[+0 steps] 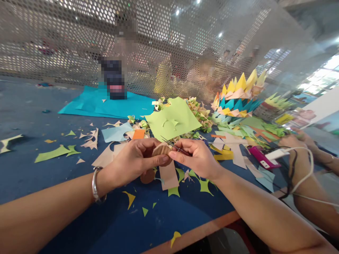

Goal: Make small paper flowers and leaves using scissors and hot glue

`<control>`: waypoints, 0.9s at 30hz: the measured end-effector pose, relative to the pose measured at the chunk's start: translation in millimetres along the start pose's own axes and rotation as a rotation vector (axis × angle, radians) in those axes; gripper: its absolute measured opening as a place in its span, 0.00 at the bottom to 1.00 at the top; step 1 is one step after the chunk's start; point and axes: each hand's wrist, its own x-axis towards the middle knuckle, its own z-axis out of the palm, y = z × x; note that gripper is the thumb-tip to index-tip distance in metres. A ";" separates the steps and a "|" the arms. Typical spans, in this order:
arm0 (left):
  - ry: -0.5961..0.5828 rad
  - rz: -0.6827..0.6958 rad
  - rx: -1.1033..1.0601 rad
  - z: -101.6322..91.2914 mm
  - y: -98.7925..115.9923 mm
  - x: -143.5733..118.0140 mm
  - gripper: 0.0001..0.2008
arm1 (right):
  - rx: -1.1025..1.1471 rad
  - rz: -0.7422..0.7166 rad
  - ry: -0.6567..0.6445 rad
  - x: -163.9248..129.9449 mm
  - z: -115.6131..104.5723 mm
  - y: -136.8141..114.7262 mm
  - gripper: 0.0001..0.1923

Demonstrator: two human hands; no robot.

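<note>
head view: just below the middle of the frame, the left hand (137,160) pinches a small tan folded paper piece (162,150) with a rounded edge, thumb under and fingers curled over it, so that the piece sticks out toward the right hand (197,157). the right hand's fingers are closed round a pair of small dark scissors (173,145); the thin blades point up and to the left, crossing the top edge of the tan piece. how far the blades are parted cannot be told. the tan piece lies directly between the two hands, touching the left fingertips and just beside the right thumb, its long axis running left to right. the left hand is the one that bears it.

a pale pink paper strip (168,175) hangs below it over the dark blue table top (39,116). behind, at centre, a light green paper sheet (173,121) lies tilted among scraps. at the right edge another person's forearm (304,176) rests near a magenta stapler-like tool (259,158).
</note>
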 end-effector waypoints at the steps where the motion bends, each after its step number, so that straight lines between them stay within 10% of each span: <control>1: -0.004 -0.012 -0.028 0.4 0.3 -0.2 0.11 | 0.009 -0.008 0.004 -0.2 0.2 -0.3 0.18; 15: 0.222 0.139 0.077 -4.8 2.0 3.8 0.12 | -0.005 -0.020 0.021 -2.5 -7.3 -1.1 0.22; 27: 0.046 0.169 0.099 -3.1 2.7 0.6 0.11 | -0.044 -0.055 0.007 -2.0 -6.6 -3.7 0.22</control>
